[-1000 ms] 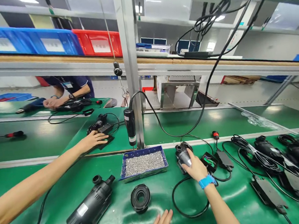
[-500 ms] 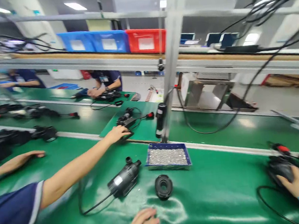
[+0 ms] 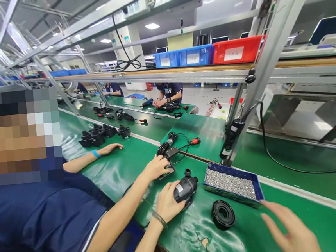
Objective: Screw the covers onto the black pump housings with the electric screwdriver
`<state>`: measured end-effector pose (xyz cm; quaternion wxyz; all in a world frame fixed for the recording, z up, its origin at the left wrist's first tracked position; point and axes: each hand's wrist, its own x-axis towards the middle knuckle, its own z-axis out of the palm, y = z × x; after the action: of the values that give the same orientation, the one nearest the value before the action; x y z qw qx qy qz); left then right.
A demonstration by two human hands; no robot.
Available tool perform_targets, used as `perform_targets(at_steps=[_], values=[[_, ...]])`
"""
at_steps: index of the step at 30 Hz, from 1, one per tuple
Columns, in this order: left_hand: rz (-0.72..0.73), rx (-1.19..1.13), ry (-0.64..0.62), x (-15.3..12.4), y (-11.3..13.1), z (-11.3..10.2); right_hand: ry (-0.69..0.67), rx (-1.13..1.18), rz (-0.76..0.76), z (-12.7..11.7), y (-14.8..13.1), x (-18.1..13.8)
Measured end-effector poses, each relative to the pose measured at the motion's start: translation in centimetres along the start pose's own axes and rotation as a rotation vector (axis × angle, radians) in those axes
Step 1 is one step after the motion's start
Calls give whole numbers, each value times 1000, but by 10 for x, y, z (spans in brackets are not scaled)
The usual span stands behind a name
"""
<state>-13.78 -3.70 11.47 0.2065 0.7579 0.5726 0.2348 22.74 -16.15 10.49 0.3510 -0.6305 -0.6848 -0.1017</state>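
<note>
My left hand (image 3: pixel 166 201) is closed around the rear of a black cylindrical pump (image 3: pixel 186 186) lying on the green mat (image 3: pixel 282 225). A dark band shows on that wrist. My right hand (image 3: pixel 291 229) hovers at the lower right with fingers spread and nothing in it, just right of a black round cap (image 3: pixel 222 214) and near a blue tray of small screws (image 3: pixel 233 183). A co-worker in a navy shirt (image 3: pixel 43 219) sits close on my left. The co-worker's hand (image 3: pixel 156 167) rests on a black part with coiled cable (image 3: pixel 167 151), just beyond my left hand.
An electric screwdriver (image 3: pixel 230 138) hangs by a slanted metal post (image 3: pixel 269 46) above the tray. Blue and red bins (image 3: pixel 208 53) sit on the upper shelf. More black pumps (image 3: pixel 98 136) lie further along the line. Other people (image 3: pixel 168 94) work at the far bench.
The view has swung left. My left hand went from resting on the mat to gripping the black pump. My right hand left the pump at the right and now hovers open.
</note>
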Motion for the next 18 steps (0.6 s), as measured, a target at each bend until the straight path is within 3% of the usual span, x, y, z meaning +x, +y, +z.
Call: perform_targets(at_steps=[4, 7, 11, 14, 16, 18], values=[[-59, -179, 10, -36, 42, -17, 47, 56, -310, 53, -125, -2], [-37, -285, -90, -54, 77, -30, 169, 55, -363, 71, -166, -2], [73, -403, -340, -51, 99, -42, 218, 233, -242, 66, -150, -3], [156, -529, -578, -29, 103, -50, 116, 516, 42, 60, -126, -7], [183, -569, -622, -6, 104, -50, 44, 715, 313, 62, -115, -9], [221, -464, -558, 21, 107, -41, -15, 862, 515, 67, -107, -8]])
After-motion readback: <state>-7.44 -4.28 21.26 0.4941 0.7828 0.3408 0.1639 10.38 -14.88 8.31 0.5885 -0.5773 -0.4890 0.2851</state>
